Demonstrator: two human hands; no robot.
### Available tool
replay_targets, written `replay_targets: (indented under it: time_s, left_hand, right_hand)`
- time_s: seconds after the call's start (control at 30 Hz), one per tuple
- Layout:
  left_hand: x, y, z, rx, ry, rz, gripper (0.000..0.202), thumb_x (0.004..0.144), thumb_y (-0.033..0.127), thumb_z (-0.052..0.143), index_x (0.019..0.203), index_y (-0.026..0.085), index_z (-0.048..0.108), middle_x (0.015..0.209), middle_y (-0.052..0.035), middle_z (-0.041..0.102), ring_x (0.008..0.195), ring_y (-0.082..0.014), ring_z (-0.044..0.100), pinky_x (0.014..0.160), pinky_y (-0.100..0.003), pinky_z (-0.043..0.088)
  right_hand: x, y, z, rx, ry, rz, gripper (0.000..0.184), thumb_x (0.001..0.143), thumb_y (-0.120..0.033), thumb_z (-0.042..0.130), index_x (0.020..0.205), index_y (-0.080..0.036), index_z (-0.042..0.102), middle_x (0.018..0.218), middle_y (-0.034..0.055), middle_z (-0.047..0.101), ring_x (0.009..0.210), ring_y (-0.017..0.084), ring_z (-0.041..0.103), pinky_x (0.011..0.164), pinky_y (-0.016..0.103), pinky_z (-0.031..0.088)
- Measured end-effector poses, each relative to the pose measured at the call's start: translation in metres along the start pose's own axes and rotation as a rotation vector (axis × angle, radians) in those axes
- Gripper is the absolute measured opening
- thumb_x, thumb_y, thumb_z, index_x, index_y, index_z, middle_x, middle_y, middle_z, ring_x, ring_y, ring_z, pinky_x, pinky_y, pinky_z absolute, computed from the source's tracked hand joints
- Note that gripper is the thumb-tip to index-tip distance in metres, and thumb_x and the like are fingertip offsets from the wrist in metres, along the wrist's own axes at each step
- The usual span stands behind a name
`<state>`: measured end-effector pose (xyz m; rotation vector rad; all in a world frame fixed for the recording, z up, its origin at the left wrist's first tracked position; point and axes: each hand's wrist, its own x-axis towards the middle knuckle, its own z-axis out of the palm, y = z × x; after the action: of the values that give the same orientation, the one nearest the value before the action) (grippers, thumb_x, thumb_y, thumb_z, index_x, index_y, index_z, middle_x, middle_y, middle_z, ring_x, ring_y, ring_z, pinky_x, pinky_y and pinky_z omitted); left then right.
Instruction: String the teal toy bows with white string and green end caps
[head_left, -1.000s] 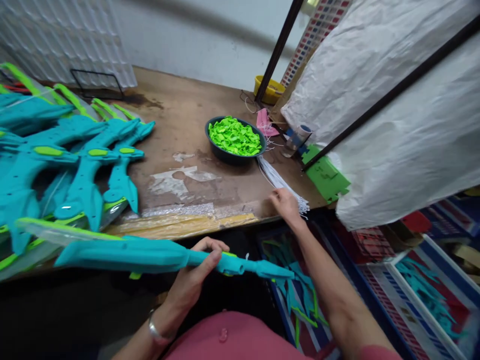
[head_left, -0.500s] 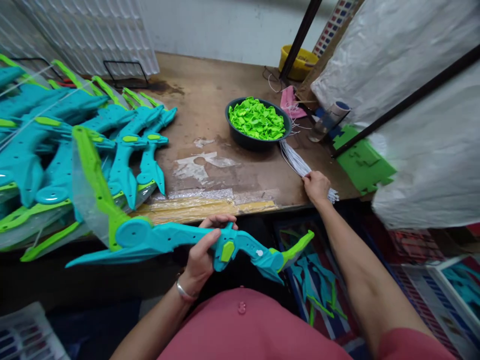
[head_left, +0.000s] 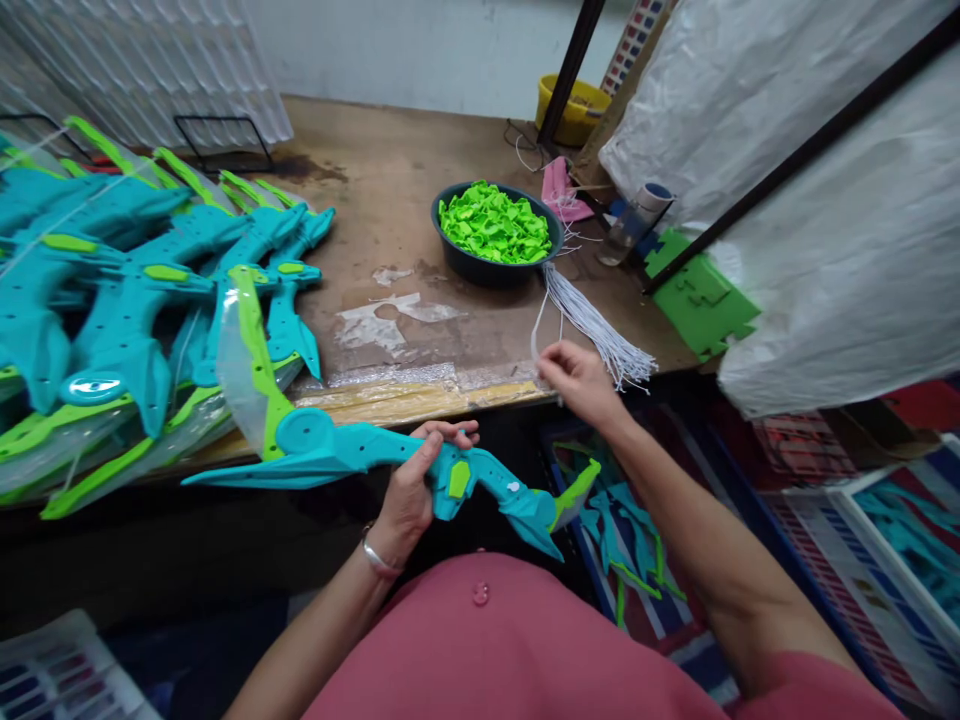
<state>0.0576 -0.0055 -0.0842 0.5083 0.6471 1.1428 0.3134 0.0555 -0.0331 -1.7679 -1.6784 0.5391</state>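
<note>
Teal bow [head_left: 444,496] gripped w/ L fingers [head_left: 420,462], R fingers [head_left: 559,362] now beside bundle [head_left: 596,325], pinching cord [head_left: 536,328]

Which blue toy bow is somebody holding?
The bow in the left hand, in front of the pink shirt. The other bows lie on the table or below it, with no hand on them.

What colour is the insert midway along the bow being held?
The insert is lime green, best seen in the head view.
</note>
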Motion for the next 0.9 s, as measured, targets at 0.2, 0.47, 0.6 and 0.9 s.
replay_targets:
  time_s: [0.2,0.47,0.6,0.9]
  left_hand:
    - [-0.004,-0.01,0.004,0.036,0.002,-0.111,0.026,0.077,0.039,0.086,0.089,0.021,0.072,0.077,-0.0028,0.071,0.097,-0.0258,0.073,0.089,-0.04,0.059]
    - [-0.011,-0.005,0.007,0.095,-0.086,-0.091,0.012,0.079,0.028,0.079,0.08,0.022,0.069,0.067,-0.003,0.06,0.11,-0.0308,0.068,0.098,-0.048,0.056]
    - [-0.016,-0.009,0.012,0.13,-0.098,-0.081,0.011,0.079,0.025,0.076,0.074,0.022,0.067,0.071,-0.0038,0.062,0.107,-0.0294,0.068,0.1,-0.047,0.054]
    - [-0.027,-0.019,0.001,0.047,-0.054,-0.114,0.009,0.076,0.02,0.077,0.076,0.02,0.069,0.065,-0.0029,0.062,0.109,-0.0282,0.067,0.107,-0.053,0.051]
  right_hand:
    - [-0.076,-0.071,0.01,0.161,-0.759,-0.321,0.017,0.094,-0.02,0.057,0.082,-0.018,0.07,0.072,-0.0023,0.065,0.063,0.009,0.055,0.061,0.021,0.039]
    - [-0.03,-0.039,0.037,0.717,-0.679,0.248,0.026,0.078,-0.042,0.08,0.072,-0.017,0.074,0.07,-0.0006,0.07,0.069,0.012,0.061,0.063,0.021,0.047]
    - [-0.016,-0.052,0.087,0.922,-0.615,0.353,0.036,0.078,-0.051,0.078,0.084,-0.017,0.071,0.075,0.0042,0.074,0.068,0.015,0.068,0.063,0.026,0.054]
    - [0.031,-0.081,0.08,1.312,-0.183,0.374,0.016,0.084,-0.029,0.079,0.09,-0.021,0.067,0.068,-0.0064,0.061,0.057,0.007,0.057,0.062,0.022,0.055]
